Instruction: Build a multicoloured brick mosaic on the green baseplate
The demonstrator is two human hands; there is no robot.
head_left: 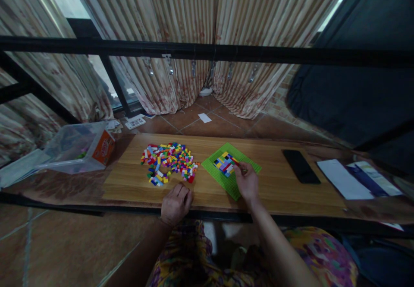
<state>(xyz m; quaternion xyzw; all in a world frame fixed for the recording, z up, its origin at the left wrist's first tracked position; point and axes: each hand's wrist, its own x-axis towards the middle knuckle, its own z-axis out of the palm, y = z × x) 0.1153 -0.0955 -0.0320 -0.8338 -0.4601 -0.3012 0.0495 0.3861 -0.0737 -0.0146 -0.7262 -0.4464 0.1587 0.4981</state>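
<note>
My right hand (247, 181) is over the right part of a green studded baseplate (236, 190), with thumb and fingers pinched on a small red toy brick (234, 161). The fingers partly cover that brick. Under and beside the fingertips, a flat patch of joined toy bricks (223, 164) in yellow, blue, red, white and black sits on the plate. My left hand (176, 204) rests at the table's front edge, fingers curled in and nothing seen in them. Just beyond it spreads a loose pile of multicoloured toy bricks (171, 159).
A clear plastic tub (74, 149) with an orange label stands at the left. Right of the baseplate lies a black phone (300, 166), then papers (344, 179). The wooden board (129, 183) carries the bricks. A dark rail (207, 50) crosses before the curtains.
</note>
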